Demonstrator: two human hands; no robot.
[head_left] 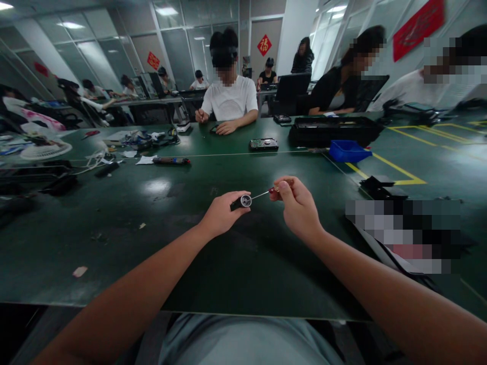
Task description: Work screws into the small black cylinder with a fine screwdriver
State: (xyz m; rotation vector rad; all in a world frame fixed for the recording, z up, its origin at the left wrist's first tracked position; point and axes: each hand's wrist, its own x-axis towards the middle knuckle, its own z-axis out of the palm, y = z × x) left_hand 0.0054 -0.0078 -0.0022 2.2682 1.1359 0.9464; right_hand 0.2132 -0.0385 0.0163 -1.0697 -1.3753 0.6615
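My left hand (223, 212) is closed around a small dark cylinder (246, 201) whose round, silver-rimmed end faces right and toward me. Between the fingers and thumb of my right hand (299, 205) is the reddish handle of a screwdriver (261, 194). Its thin metal shaft points left, and the tip reaches the open end of the cylinder. Whether the tip touches a screw inside is too small to tell. Both hands are raised over the green table (228, 268).
Across the table a hard drive (264, 144) lies near a long black tray (335, 131) and a blue bin (349, 151). A dark pen-like tool (171, 160) and cables sit to the left. Black parts (382, 187) are on the right. A person (230, 99) works opposite.
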